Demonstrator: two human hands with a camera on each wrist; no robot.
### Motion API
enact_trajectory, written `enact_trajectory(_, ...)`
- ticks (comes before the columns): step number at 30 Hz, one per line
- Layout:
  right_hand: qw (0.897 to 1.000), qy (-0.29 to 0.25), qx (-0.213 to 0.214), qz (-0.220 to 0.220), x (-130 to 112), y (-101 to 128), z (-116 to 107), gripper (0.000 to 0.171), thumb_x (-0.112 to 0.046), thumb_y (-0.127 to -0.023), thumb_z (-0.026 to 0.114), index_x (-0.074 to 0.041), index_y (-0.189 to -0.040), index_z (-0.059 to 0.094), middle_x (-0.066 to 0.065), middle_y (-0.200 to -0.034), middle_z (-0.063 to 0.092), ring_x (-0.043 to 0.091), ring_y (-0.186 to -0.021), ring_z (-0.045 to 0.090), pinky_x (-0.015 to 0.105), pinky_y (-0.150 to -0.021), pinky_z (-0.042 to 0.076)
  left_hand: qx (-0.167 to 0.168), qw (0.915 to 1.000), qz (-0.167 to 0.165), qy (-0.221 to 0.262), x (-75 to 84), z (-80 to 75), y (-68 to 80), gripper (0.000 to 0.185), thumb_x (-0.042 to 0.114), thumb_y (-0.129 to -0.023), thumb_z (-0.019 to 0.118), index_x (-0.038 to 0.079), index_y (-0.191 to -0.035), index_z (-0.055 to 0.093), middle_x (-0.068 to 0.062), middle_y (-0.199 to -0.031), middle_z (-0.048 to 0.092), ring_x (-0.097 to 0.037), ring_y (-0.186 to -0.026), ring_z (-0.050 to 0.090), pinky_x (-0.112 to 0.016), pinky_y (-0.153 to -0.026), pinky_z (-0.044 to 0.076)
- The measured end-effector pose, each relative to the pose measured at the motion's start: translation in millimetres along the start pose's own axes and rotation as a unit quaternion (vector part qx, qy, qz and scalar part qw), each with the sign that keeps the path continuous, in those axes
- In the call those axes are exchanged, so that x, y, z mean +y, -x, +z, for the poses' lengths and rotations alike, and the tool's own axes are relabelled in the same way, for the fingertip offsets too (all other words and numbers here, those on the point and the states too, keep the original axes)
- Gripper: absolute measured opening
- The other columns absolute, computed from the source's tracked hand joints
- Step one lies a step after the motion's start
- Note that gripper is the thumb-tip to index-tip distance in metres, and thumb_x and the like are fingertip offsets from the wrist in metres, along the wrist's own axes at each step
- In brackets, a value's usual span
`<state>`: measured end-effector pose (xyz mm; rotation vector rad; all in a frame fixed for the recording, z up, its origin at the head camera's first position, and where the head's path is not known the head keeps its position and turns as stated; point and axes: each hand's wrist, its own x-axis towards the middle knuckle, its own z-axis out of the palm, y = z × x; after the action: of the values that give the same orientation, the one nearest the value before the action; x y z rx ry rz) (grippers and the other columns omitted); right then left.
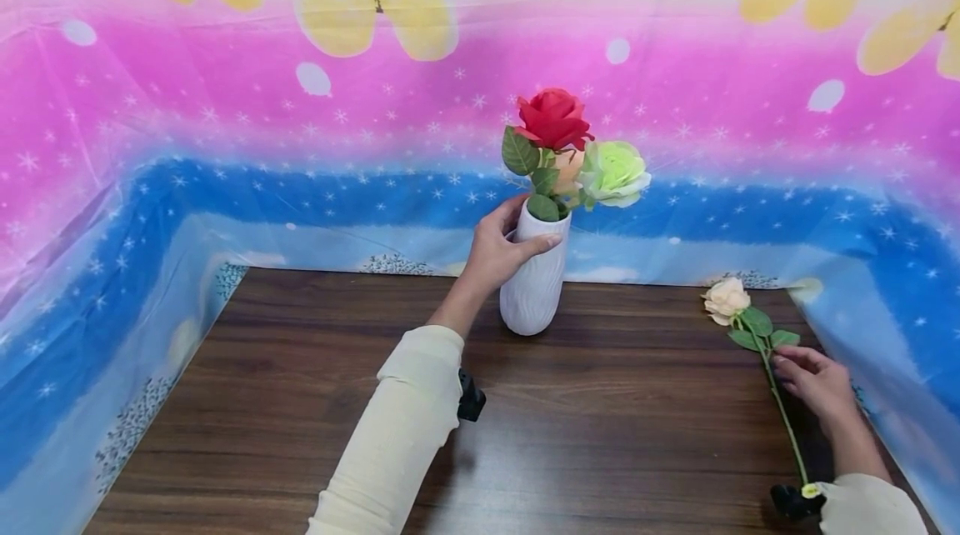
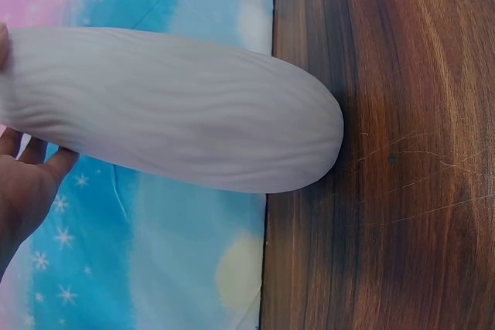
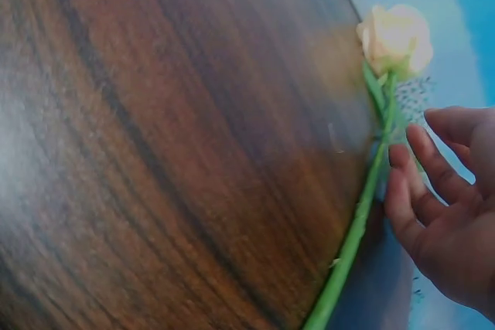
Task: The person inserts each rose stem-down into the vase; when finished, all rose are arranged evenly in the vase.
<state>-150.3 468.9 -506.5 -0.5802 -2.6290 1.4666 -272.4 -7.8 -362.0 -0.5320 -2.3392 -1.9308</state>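
Left hand (image 1: 501, 250) wraps around the white vase (image 1: 534, 277) standing at the table's (image 1: 300, 402) back edge; right hand (image 1: 816, 381), fingers relaxed, touches the cream rose's (image 1: 726, 299) stem lying at the right side

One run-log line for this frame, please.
left hand: grips white vase | right hand: fingers touch cream rose stem on table | vase holds red rose, green rose

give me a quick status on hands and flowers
Left hand grips white vase, upright on table. Right hand rests at cream rose stem, rose flat on table. Nothing between rose and vase.
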Motion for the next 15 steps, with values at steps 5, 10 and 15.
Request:
enact_trajectory(5, 0.998, 0.070, -0.003, 0.001, 4.8, -6.4, 2.4, 0.049, -0.032, -0.104, 0.055, 0.008, -0.132, 0.057, -0.024, -0.091, 0.059, -0.019, -0.073, 0.052, 0.012, -0.064, 0.053, 0.000, 1.0000, 0.001, 0.001, 0.4, 0.3, -0.3, 0.074, 0.023, -0.087, 0.081, 0.017, -0.153, 0.047, -0.011, -0.148, 0.058, -0.030, -0.137, 0.057, -0.049, -0.114, 0.048)
enact_trajectory(10, 0.990, 0.143, 0.001, -0.004, 4.4, -11.3, 3.1, 0.053, -0.036, -0.102, 0.057, 0.009, -0.131, 0.059, 0.025, -0.114, 0.066, -0.011, -0.070, 0.053, 0.019, -0.061, 0.051, 0.001, 1.0000, 0.003, 0.001, 0.5, 0.4, 0.0, 0.073, 0.022, -0.087, 0.081, 0.018, -0.152, 0.047, -0.010, -0.148, 0.058, -0.030, -0.136, 0.058, -0.048, -0.112, 0.049)
enact_trajectory(15, 0.981, 0.196, 0.005, -0.006, 2.7, -16.0, 5.3, 0.053, -0.037, -0.101, 0.059, 0.008, -0.129, 0.061, 0.036, -0.127, 0.060, 0.028, -0.088, 0.065, 0.033, -0.067, 0.050, 0.001, 1.0000, 0.002, 0.000, 0.7, 0.3, 0.3, 0.073, 0.022, -0.087, 0.081, 0.018, -0.152, 0.048, -0.010, -0.148, 0.058, -0.029, -0.137, 0.058, -0.048, -0.112, 0.050)
